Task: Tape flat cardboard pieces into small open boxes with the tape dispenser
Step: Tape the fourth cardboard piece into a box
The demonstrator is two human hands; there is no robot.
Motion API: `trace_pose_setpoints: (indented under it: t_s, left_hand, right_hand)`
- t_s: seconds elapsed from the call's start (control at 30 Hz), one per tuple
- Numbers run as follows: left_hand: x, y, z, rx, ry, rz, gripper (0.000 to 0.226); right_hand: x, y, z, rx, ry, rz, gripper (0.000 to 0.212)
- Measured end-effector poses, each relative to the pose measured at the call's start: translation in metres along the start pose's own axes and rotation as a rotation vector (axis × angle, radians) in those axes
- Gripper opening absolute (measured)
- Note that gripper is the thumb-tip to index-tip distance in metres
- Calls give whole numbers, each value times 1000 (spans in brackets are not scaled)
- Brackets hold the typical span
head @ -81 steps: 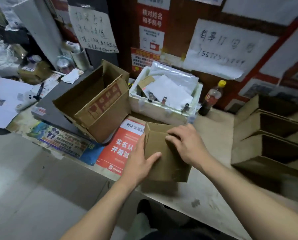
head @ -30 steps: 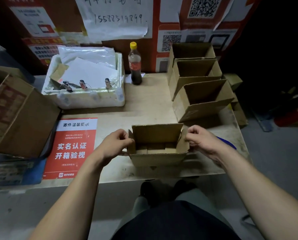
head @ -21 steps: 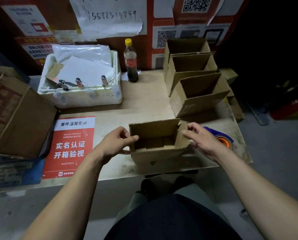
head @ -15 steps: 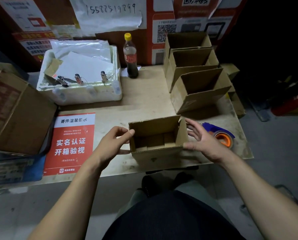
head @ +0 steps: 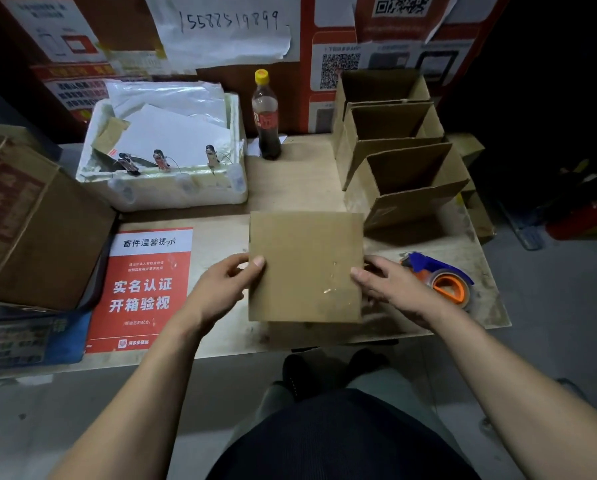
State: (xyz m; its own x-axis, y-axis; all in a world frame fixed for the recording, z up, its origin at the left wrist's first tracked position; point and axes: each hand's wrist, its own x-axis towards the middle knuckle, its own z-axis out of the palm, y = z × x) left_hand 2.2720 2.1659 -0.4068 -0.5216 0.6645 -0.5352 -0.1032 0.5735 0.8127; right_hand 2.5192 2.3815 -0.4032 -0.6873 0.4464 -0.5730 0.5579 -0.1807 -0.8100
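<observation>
Cardboard box (head: 305,266) is sitting at the near edge of the wooden table (head: 290,181), flat face turned up toward the camera, so only one plain brown panel is showing; its opening and the flaps underneath are hidden, and I can't tell if any seam is taped. Panel is reading nearly square, edges running parallel to the table edge, no clear long axis from this angle. Left hand (head: 221,289) is gripping the left edge, thumb lying on top of the panel, fingers wrapping behind out of sight. Right hand (head: 390,289) is gripping the right edge the same way, thumb on top, other fingers mostly hidden behind the box. Tape dispenser (head: 441,280), blue handle with orange core, is lying on the table just right of the right hand, partly covered by that wrist. Three finished open boxes (head: 404,168) are standing in a row at the far right, openings tilting toward the camera, each overlapping the next. White foam box (head: 172,195) with papers and clips is sitting far left of centre, dark drink bottle (head: 266,116) upright beside it. Red notice sheet (head: 144,289) is lying flat left of the hands. Large carton (head: 30,230) is being cut off by the left frame edge. Right side past the table is too dark to read.
</observation>
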Motion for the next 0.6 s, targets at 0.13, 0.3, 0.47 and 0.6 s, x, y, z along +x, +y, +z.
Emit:
trace_pose_setpoints:
  t_s: [0.13, 0.3, 0.47, 0.6]
  left_hand:
    - [14, -4, 12, 318, 205, -35, 55]
    - [28, -22, 28, 440, 278, -164, 66]
    - [34, -37, 38, 318, 337, -130, 64]
    - [37, -39, 40, 339, 354, -97, 60]
  right_hand:
    - [19, 9, 21, 151, 10, 104, 36]
    - [44, 35, 47, 296, 45, 216, 38]
    - [62, 40, 51, 141, 149, 124, 32]
    - [67, 38, 48, 166, 128, 119, 24]
